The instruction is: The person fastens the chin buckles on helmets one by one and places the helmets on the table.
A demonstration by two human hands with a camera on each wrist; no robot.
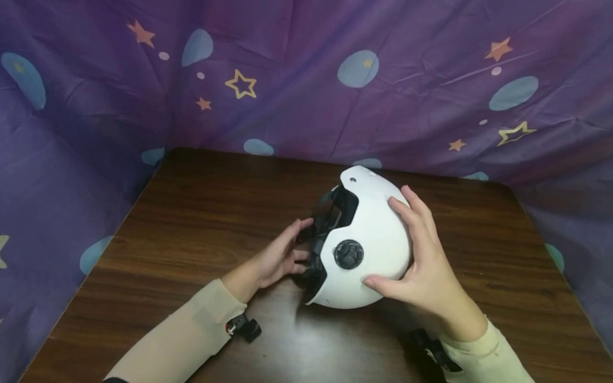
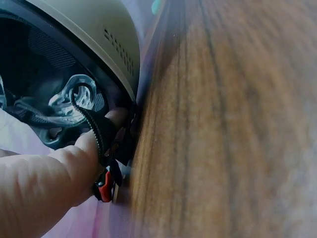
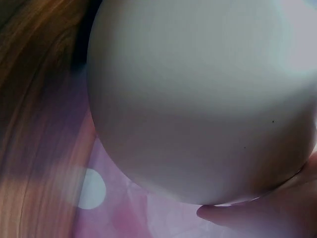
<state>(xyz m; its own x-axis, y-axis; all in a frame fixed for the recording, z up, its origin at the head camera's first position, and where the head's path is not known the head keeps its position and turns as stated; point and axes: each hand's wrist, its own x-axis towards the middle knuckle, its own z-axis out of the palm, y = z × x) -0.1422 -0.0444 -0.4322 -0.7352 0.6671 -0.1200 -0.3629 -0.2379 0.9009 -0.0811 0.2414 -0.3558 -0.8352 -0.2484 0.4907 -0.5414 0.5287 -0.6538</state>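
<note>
A white helmet with a dark visor and a round black side knob is tilted, its opening toward the left. My right hand grips the rounded back, thumb on the near side and fingers over the top. Against the opening reaches my left hand, its fingers partly hidden inside. The left wrist view shows dark lining, a black chin strap across those fingers and a red-and-black buckle hanging below. The right wrist view has the smooth shell filling most of it.
The helmet is over a brown wood-grain table. A purple curtain with stars and blue ovals hangs behind and along the sides. Small dark wrist cameras, such as the left one, are strapped to both sleeves.
</note>
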